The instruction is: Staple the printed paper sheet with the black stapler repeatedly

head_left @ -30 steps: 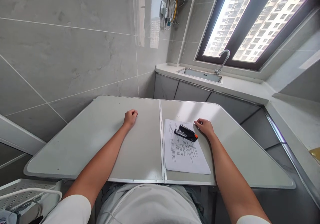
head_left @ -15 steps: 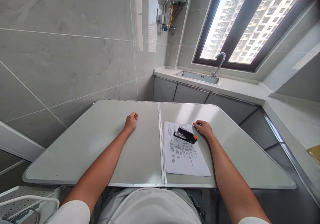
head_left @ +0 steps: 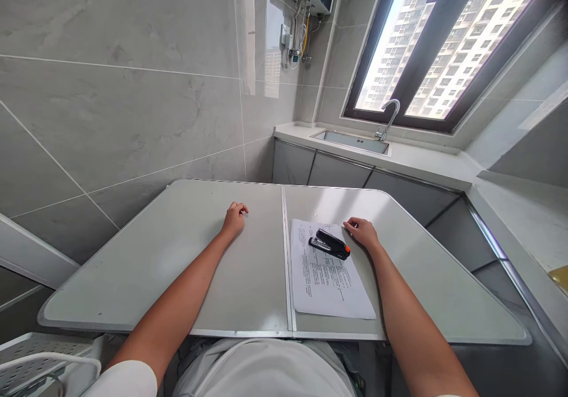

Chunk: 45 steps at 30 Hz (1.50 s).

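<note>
A black stapler [head_left: 329,245] with an orange end lies on printed white sheets [head_left: 317,293], just right of the table's centre seam. My left hand [head_left: 234,218] rests on the left half of the table, its fingers loosely bent and slightly apart, holding nothing. Beside the upper right corner of the sheets is my right hand [head_left: 361,231]. Its fingers are relaxed with a small gap between them, and nothing is seen in them. Neither hand touches the stapler.
The pale table [head_left: 128,267] has a metal seam down its middle. Beyond it stand a counter with a sink [head_left: 355,141] and faucet [head_left: 390,116], under a window. A white perforated basket [head_left: 44,355] is at the lower left. Grey tiled wall rises on the left.
The fingers of my left hand have loosened and spread a little. The view has tilted slightly, so things sit a bit lower. The stapler and sheets lie as before.
</note>
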Each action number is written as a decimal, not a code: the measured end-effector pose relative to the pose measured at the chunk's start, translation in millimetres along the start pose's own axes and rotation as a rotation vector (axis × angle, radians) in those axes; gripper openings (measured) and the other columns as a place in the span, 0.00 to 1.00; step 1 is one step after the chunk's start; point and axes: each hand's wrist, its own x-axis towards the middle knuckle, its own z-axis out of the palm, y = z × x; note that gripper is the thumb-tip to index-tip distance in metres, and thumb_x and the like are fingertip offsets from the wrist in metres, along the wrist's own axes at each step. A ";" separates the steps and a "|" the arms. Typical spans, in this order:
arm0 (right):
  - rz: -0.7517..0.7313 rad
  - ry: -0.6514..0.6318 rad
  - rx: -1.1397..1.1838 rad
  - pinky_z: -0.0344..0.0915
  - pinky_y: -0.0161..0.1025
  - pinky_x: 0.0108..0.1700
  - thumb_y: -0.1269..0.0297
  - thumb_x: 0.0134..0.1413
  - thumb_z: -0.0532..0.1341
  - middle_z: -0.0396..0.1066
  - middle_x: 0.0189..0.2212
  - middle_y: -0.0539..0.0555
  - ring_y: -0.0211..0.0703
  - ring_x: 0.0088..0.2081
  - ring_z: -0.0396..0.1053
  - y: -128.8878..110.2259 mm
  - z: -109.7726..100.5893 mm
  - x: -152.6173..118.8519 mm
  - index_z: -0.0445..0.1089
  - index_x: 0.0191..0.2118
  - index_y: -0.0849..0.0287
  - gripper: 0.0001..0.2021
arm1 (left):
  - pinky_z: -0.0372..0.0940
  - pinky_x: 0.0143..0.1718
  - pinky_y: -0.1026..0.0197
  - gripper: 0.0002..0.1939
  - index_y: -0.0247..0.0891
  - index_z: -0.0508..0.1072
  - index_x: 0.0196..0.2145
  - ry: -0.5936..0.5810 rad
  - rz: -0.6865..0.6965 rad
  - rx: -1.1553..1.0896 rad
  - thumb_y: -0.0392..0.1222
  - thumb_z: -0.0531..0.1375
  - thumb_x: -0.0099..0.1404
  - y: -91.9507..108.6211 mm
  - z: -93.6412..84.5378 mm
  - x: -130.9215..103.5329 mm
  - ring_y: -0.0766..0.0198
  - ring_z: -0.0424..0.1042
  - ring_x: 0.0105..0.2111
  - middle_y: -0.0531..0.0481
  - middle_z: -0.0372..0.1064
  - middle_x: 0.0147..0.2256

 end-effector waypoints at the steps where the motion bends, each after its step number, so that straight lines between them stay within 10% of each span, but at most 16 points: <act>1: -0.001 -0.002 0.005 0.57 0.40 0.32 0.45 0.55 0.57 0.78 0.32 0.53 0.48 0.34 0.71 -0.1 -0.1 -0.1 0.74 0.31 0.53 0.18 | 0.66 0.39 0.59 0.14 0.39 0.73 0.30 -0.008 -0.002 0.005 0.25 0.51 0.55 0.8 0.2 -0.2 0.61 0.68 0.34 0.47 0.65 0.39; 12: -0.006 0.005 0.005 0.56 0.40 0.32 0.45 0.55 0.57 0.78 0.30 0.54 0.49 0.35 0.71 -1.2 -0.7 -0.9 0.74 0.31 0.53 0.18 | 0.67 0.41 0.59 0.14 0.40 0.74 0.31 -0.037 0.071 0.061 0.26 0.53 0.52 6.0 1.7 -3.9 0.60 0.68 0.37 0.46 0.63 0.39; 24: -0.015 0.015 -0.006 0.57 0.40 0.33 0.47 0.54 0.58 0.78 0.31 0.54 0.48 0.35 0.70 1.1 -0.2 1.4 0.75 0.30 0.53 0.16 | 0.68 0.40 0.58 0.11 0.43 0.69 0.35 -0.094 -0.087 -0.750 0.37 0.60 0.51 30.2 -6.9 -9.2 0.62 0.70 0.36 0.50 0.68 0.36; 33: -0.150 0.024 0.308 0.56 0.39 0.32 0.37 0.56 0.60 0.67 0.22 0.50 0.41 0.26 0.60 -16.9 -3.6 -9.7 0.71 0.28 0.56 0.25 | 0.66 0.57 0.45 0.17 0.36 0.77 0.47 -0.515 -0.253 -1.342 0.48 0.61 0.65 44.0 -11.8 -13.9 0.51 0.73 0.51 0.37 0.74 0.53; 41: -0.419 -0.567 0.470 0.64 0.40 0.39 0.38 0.59 0.61 0.73 0.38 0.54 0.45 0.37 0.67 -79.2 -24.0 -41.0 0.73 0.44 0.57 0.25 | 0.60 0.63 0.39 0.32 0.34 0.71 0.60 -0.678 -0.348 -1.392 0.63 0.53 0.73 45.1 -12.9 -16.1 0.41 0.67 0.63 0.30 0.65 0.64; 45: -0.490 -0.660 0.388 0.65 0.39 0.41 0.44 0.52 0.69 0.72 0.41 0.53 0.45 0.39 0.67 -98.0 -21.2 -50.5 0.71 0.52 0.55 0.27 | 0.61 0.63 0.41 0.37 0.29 0.67 0.62 -0.880 -0.451 -1.283 0.65 0.52 0.73 49.6 -14.2 -20.2 0.39 0.70 0.61 0.24 0.68 0.60</act>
